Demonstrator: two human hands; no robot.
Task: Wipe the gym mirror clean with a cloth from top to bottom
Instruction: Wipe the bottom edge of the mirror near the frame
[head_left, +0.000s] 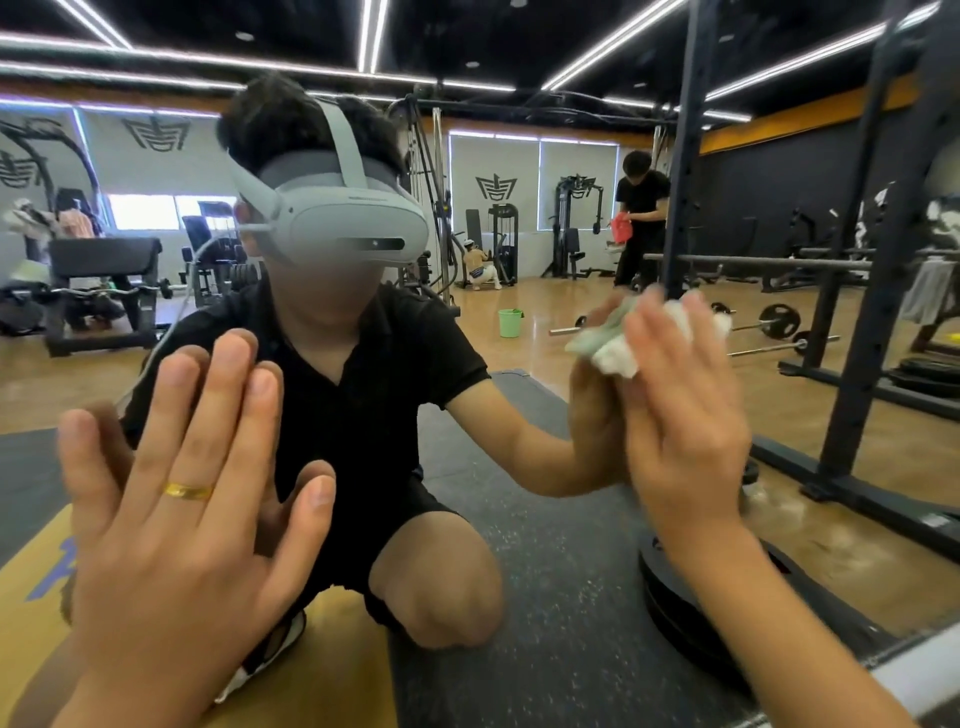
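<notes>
While the right hand (680, 415) presses the cloth (613, 353) against the mirror (519, 208), its fingers lie straight and close together behind the wad, not curled round it. The left hand (176, 509) rests flat on the mirror with fingers spread and holds nothing. The cloth sits bunched at the right fingertips, to the right of the crouching reflection and about level with its shoulder.

Since the person crouches, this looks like the lower stretch of the wipe. To do it well, I would flatten the bunched cloth so a broad, clean face meets the mirror. Push through the whole palm, not the fingertips alone. Draw straight down in strokes that overlap at their edges, so no strip is missed. The bare left palm will likely leave prints, so that patch should be wiped last, once the hand comes off.
</notes>
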